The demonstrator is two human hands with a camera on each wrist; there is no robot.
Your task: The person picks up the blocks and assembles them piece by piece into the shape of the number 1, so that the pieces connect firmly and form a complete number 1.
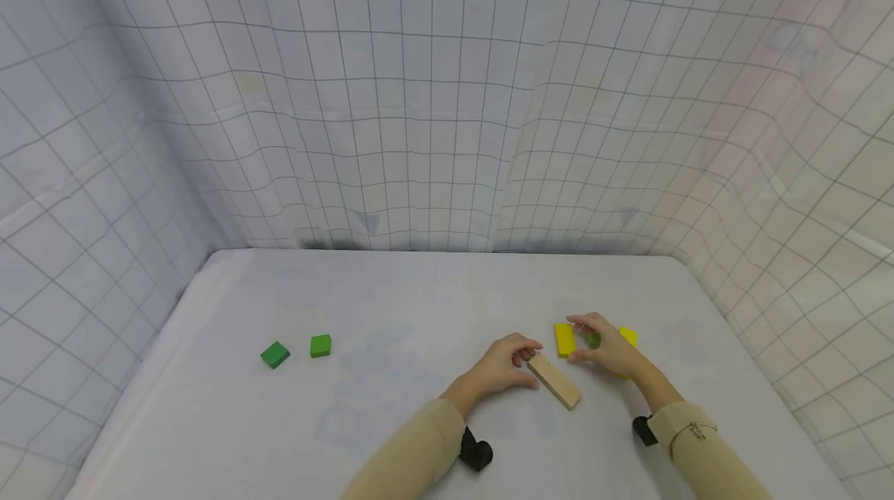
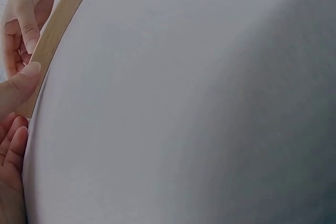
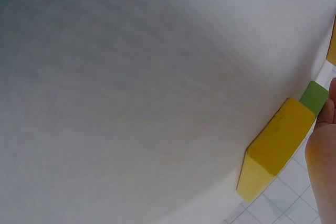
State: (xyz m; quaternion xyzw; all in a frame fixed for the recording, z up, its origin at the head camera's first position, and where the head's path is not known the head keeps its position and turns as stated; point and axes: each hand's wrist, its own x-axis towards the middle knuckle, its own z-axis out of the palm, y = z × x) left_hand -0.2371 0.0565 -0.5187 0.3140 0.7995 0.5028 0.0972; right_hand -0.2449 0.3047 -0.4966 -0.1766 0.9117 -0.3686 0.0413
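My left hand (image 1: 497,366) is beside the upper-left end of a plain wooden block (image 1: 554,381), thumb and fingers apart. In the left wrist view its thumb overlaps the wooden block (image 2: 52,40); whether it touches I cannot tell. My right hand (image 1: 609,346) hovers over a green block (image 1: 593,339), its thumb and fingertips spread near a yellow block (image 1: 564,340). Another yellow block (image 1: 628,336) lies partly hidden behind that hand. The right wrist view has a yellow block (image 3: 278,137) and a green block (image 3: 314,98) close to my right hand (image 3: 323,153).
Two green blocks, one darker (image 1: 275,355) and one brighter (image 1: 320,345), lie on the left part of the white table (image 1: 230,430). Grid-patterned white cloth (image 1: 447,135) hangs behind the table and along both sides.
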